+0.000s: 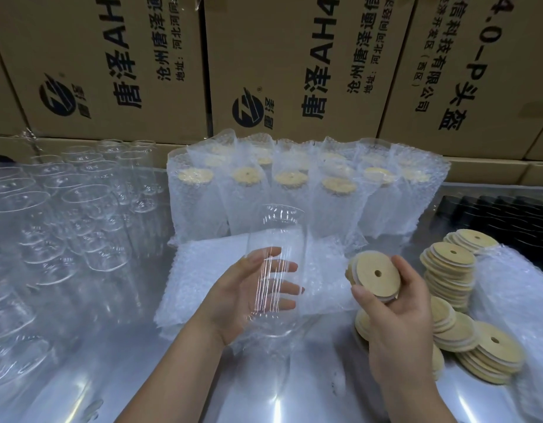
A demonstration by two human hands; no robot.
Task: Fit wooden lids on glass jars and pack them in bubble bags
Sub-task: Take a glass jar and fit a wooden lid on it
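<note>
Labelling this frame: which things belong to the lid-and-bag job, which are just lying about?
Job: glass jar in left hand; wooden lids in right hand; lid stacks; flat bubble bags; empty jars; bagged jars.
Lying about: cardboard boxes; black items.

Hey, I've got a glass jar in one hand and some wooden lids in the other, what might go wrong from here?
1. The left hand alone holds the smooth jar; it might slip and break.
2. The right hand grips several lids at once, so a spare may drop while one is fitted.
3. The lid stacks beside that hand lean and could topple if bumped.
</note>
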